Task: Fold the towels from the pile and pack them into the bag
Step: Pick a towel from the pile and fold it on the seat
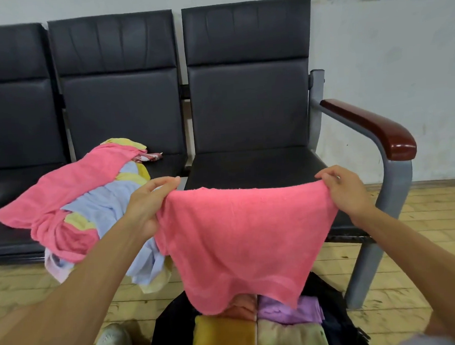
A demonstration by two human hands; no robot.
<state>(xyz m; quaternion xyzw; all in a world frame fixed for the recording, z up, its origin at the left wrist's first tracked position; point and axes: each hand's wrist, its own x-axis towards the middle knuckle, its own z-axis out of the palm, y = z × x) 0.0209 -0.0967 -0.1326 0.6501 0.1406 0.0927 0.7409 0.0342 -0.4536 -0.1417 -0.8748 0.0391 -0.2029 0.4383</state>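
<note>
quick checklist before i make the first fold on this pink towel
1. Left hand pinches a top corner of the pink terry towel: ok
2. Right hand pinches the other top corner: ok
3. Top edge spread roughly level between the hands: ok
4. Bottom edge hangs even: not ok, it hangs lopsided above the open black fabric bag
5. Room left in the bag: cannot tell, the folded yellow towel and folded purple towel fill the part that shows
</note>
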